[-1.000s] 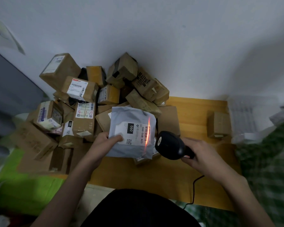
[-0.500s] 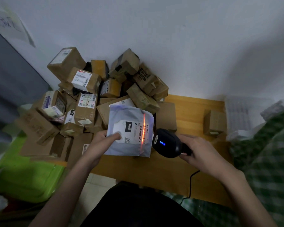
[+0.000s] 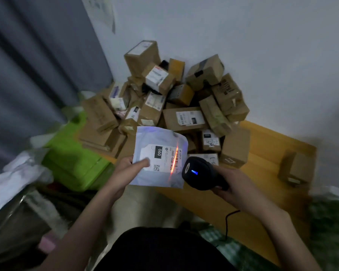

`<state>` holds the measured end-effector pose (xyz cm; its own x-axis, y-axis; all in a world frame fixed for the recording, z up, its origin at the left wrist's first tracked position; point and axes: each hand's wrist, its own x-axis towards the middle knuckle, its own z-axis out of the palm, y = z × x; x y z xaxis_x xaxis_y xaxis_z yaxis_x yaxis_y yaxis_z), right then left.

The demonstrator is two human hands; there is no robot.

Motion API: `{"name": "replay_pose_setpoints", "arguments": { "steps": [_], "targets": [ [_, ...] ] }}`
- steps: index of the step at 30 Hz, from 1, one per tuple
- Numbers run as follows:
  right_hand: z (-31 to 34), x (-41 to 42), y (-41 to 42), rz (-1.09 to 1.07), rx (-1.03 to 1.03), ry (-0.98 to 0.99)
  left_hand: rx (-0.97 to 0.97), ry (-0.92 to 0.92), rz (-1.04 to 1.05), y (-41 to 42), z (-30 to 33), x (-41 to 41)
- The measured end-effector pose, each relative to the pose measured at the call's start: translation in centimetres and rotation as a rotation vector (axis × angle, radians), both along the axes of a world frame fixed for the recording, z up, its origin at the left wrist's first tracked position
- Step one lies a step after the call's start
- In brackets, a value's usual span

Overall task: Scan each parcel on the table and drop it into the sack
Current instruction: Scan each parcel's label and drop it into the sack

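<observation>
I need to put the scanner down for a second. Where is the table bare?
Bare wood lies on the table between the plain box at the pile's edge and the lone small box, and on the near strip below the right hand holding the scanner. The far left corner is crowded with stacked parcels.

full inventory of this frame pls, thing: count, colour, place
mailer: 1, grey-white with a white label, held up at the table's near left edge, red scan line across its barcode
scanner: 1, black, blue light on, right of the mailer, aimed at it
boxes: a pile, too many to count, brown, back left of the table against the wall
lone box: 1, brown, right side of the table
table: 1, yellow wood
green bag: 1, bright green, left of the table
cable: 1, black, below the right hand
left hand: grip on the mailer's left edge
right hand: grip on the scanner
</observation>
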<state>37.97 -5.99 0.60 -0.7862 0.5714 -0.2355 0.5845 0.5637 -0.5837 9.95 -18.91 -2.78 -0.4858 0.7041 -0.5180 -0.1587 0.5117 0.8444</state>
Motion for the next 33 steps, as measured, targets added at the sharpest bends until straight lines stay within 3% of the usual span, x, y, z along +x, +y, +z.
{"name": "replay_pose_setpoints", "arguments": {
  "steps": [13,21,27,33],
  "targets": [
    [-3.1,-19.2,-12.5,0.443,-0.139,-0.068,-0.177,-0.02,0.556,-26.5,-3.4,-7.3],
    [-3.5,-28.5,-21.6,0.558,-0.134,-0.087,-0.397,-0.039,0.79,-42.4,-8.7,-10.7],
    [-3.4,-30.1,-24.0,0.576,-0.136,-0.119,-0.509,-0.006,0.791,-47.2,-12.6,-15.1],
    [-3.3,-29.7,-22.9,0.513,-0.117,-0.099,-0.505,0.079,0.618,-45.9,-17.4,-20.5]
  ]
}}
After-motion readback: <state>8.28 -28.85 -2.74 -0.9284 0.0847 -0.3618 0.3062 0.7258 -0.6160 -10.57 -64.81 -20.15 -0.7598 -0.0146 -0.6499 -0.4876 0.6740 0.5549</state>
